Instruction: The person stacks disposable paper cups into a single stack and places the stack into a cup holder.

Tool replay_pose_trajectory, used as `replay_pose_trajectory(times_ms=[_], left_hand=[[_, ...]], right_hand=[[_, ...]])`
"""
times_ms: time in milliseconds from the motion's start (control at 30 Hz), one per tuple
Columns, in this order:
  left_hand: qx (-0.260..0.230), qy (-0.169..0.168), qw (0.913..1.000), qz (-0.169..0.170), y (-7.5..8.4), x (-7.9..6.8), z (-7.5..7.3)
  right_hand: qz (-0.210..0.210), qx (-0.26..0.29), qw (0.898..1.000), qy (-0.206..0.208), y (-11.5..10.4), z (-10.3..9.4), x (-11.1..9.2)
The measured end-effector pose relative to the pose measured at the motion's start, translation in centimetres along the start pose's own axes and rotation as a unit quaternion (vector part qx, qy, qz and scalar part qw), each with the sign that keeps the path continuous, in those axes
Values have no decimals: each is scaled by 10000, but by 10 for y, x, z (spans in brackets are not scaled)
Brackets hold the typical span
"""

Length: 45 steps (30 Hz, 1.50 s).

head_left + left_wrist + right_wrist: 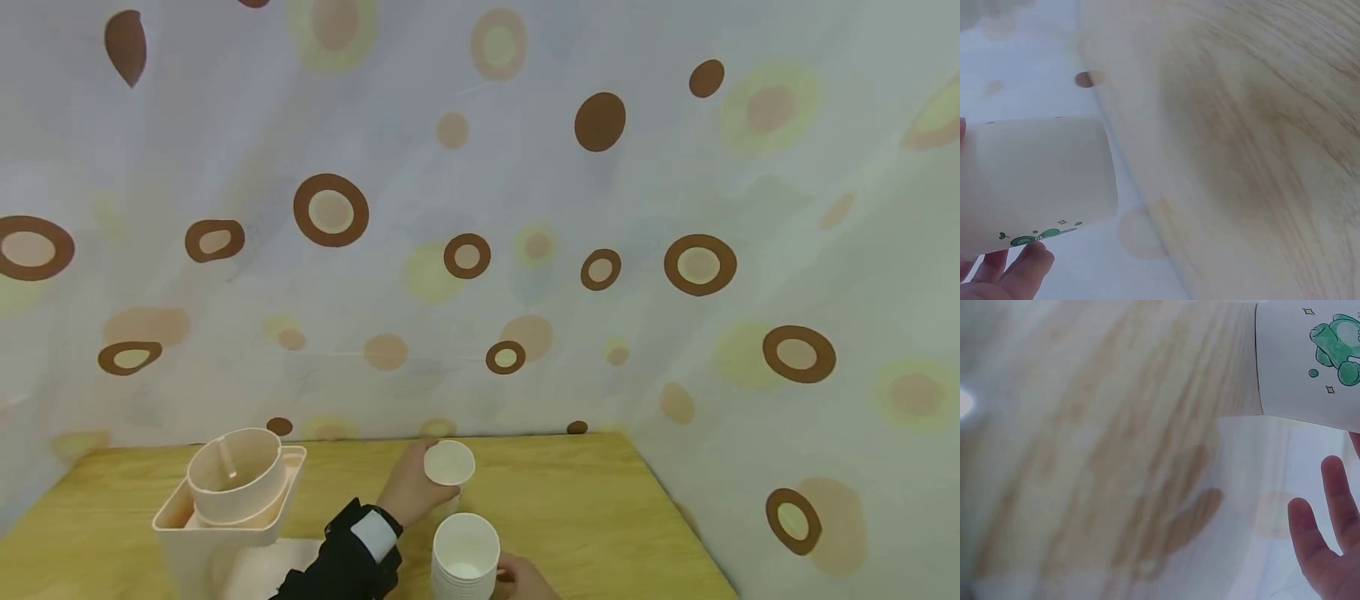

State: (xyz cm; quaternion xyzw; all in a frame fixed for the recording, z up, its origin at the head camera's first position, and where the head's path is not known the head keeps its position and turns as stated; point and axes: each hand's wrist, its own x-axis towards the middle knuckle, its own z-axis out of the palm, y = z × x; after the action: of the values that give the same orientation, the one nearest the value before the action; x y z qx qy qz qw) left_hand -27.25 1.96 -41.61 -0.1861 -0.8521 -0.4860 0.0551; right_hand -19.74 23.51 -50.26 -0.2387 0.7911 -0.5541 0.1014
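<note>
A white paper cup (pixel 450 463) is held in my left hand (pixel 417 492), fingers and thumb on its sides. In the left wrist view, the cup (pixel 1041 181) shows a small green print along one side, and fingertips (pixel 1034 265) lie against it. Nearer to me is a stack of white paper cups (pixel 465 550) with its mouth up. My right hand (pixel 521 577) grips the stack's right side. The right wrist view shows a paper cup (pixel 1310 369) with a green cartoon print; two fingers (pixel 1302 519) are spread away from it. The thumb is hidden there.
At the left stands a cream plastic container (pixel 168 521) with a round tub (pixel 247 504) in its top. Both cups are over a wooden-patterned table (pixel 585 517). Spotted fabric (pixel 540 200) hangs behind the table and along its right side.
</note>
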Motion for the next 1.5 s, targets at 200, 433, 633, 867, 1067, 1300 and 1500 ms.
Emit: replay_pose_trajectory(times_ms=[200, 433, 633, 867, 1067, 1300, 1500], left_hand=[[-273, 515, 9982, 111, 21, -6, -17], [-560, 410, 9974, 211, 40, -20, -35], [-440, 465, 9956, 686, 55, -35, -46], [-207, 796, 9897, 1170, 66, -47, -55], [-306, 356, 9874, 1514, 70, -56, -52], [-304, -165, 9892, 1425, 65, -60, -46], [-146, -619, 9873, 1458, 61, -63, -47]], right_hand=[[458, -459, 9978, 158, -35, 1, 3], [568, -404, 9974, 191, -42, 7, 7], [449, -392, 9981, 131, -37, 10, 10], [503, -358, 9980, 111, -39, 10, 11], [541, -431, 9975, 121, -39, 10, 12], [522, -468, 9975, 125, -39, 10, 13], [547, -447, 9975, 74, -38, 10, 14]])
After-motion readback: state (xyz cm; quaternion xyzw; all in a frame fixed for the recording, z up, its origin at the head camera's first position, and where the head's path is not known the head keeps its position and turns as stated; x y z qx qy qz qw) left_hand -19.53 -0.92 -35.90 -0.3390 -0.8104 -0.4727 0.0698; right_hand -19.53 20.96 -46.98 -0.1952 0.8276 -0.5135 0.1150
